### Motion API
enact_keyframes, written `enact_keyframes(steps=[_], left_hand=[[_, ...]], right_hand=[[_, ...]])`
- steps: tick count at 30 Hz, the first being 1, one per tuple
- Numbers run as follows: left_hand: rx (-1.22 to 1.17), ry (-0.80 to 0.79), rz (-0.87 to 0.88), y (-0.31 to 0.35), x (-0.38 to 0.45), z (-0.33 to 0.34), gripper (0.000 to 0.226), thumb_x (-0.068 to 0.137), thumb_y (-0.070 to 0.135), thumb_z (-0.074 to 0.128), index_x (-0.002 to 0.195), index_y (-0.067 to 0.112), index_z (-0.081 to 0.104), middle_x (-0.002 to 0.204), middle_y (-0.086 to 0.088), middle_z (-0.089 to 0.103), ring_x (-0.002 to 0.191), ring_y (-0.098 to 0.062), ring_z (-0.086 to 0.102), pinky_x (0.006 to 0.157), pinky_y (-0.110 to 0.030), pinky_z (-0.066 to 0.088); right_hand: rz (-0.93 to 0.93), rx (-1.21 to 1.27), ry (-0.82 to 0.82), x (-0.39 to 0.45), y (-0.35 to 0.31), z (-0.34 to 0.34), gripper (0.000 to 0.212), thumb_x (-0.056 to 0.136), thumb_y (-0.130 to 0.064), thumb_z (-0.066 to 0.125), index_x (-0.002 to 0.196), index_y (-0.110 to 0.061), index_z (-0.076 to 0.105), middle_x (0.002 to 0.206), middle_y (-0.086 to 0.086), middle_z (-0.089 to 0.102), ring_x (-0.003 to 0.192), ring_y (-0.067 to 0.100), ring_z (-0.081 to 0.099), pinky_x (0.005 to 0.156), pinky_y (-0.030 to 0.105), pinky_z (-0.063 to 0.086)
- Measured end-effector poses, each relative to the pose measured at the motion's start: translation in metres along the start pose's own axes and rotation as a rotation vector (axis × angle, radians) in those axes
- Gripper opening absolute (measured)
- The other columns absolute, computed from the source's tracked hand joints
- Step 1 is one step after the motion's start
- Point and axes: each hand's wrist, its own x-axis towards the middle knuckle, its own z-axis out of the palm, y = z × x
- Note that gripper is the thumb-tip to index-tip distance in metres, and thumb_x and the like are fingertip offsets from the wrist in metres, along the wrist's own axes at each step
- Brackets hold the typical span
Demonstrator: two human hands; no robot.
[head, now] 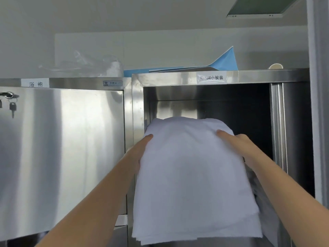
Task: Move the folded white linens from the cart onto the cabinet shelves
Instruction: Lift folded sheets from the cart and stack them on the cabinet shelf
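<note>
Folded white linen stack [192, 175], far edge inside open steel cabinet [138, 104].

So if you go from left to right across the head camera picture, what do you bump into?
Hanging key → shut steel door → left hand → folded white linens → right hand → open door panel at the cabinet's right side.

The cabinet [137, 97] filling the middle of the frame is showing brushed stainless steel, glossy and streaked with reflections. The folded linens [192, 175] at lower centre are looking like soft, matt white cloth, while crinkled clear plastic [85, 63] is glinting at upper left.
</note>
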Motion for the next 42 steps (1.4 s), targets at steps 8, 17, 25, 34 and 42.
enact_keyframes(steps=[8,17,25,34,42], left_hand=[[0.019,0.141,0.078,-0.012,-0.020,-0.004,0.033,0.081,0.035,0.081,0.098,0.009,0.072,0.096,-0.011,0.075,0.081,-0.029,0.072,0.068,-0.032,0.056],[0.073,0.239,0.067,-0.009,-0.028,0.007,0.045,0.077,0.044,0.083,0.099,0.007,0.070,0.095,-0.008,0.073,0.078,-0.026,0.070,0.072,-0.032,0.055],[-0.055,0.355,0.236,-0.020,-0.046,0.010,0.039,0.077,0.038,0.083,0.074,0.006,0.062,0.075,-0.006,0.063,0.064,-0.023,0.059,0.062,-0.027,0.049],[-0.137,0.368,0.409,0.004,-0.064,0.006,0.055,0.081,0.035,0.080,0.052,0.021,0.034,0.051,0.009,0.031,0.043,-0.010,0.030,0.045,-0.016,0.030],[-0.220,0.299,0.489,0.037,-0.063,-0.009,0.058,0.079,0.038,0.078,0.058,0.022,0.026,0.060,0.004,0.025,0.060,-0.017,0.026,0.057,-0.029,0.026]], right_hand=[[-0.128,0.052,0.095,-0.011,0.014,0.001,0.044,0.086,-0.039,0.070,0.070,-0.002,0.053,0.069,0.010,0.055,0.060,0.024,0.054,0.061,0.033,0.042],[-0.001,0.190,0.021,-0.031,0.010,0.009,0.031,0.087,-0.040,0.073,0.079,-0.018,0.051,0.085,0.000,0.061,0.072,0.016,0.060,0.057,0.028,0.044],[-0.160,0.201,0.269,-0.040,0.020,0.012,0.041,0.080,-0.042,0.075,0.067,-0.009,0.053,0.062,0.002,0.050,0.058,0.020,0.047,0.056,0.028,0.038],[-0.356,0.314,0.435,-0.076,-0.004,0.021,0.053,0.082,-0.039,0.075,0.059,-0.019,0.031,0.056,-0.003,0.032,0.052,0.012,0.030,0.046,0.023,0.026],[-0.484,0.321,0.621,-0.109,-0.038,0.033,0.050,0.084,-0.039,0.073,0.067,0.000,0.048,0.063,0.005,0.040,0.057,0.014,0.037,0.043,0.019,0.030]])
